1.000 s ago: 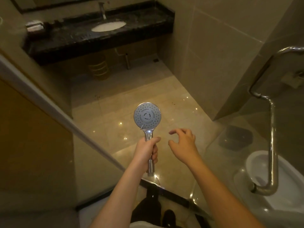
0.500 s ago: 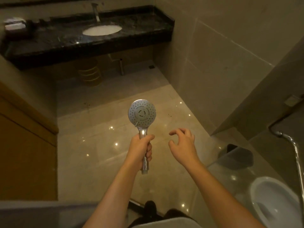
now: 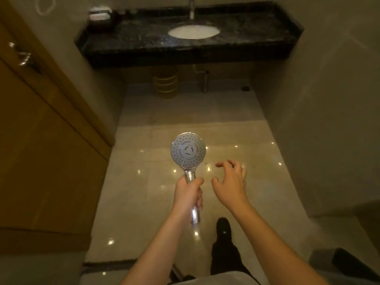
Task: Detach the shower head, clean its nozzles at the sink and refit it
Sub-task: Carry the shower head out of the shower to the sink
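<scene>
- The pale tiled floor fills the middle of the view, glossy with small light reflections.
- A wooden door runs down the left side.
- The dark stone bench spans the far wall, well apart from the hands.
- A white oval sink is set into the bench, with a tap rising behind it.
- A gold ribbed bin stands on the floor under the bench.
- The person's leg in dark trousers, with a black shoe, steps forward on the floor.
- The shower head is detached and held upright, its round nozzle face turned toward the camera, chrome handle pointing down.
- The left hand is wrapped closed around the handle, below the head.
- The right hand is just beside it, empty, with fingers loosely curled and spread, not touching the shower head.
</scene>
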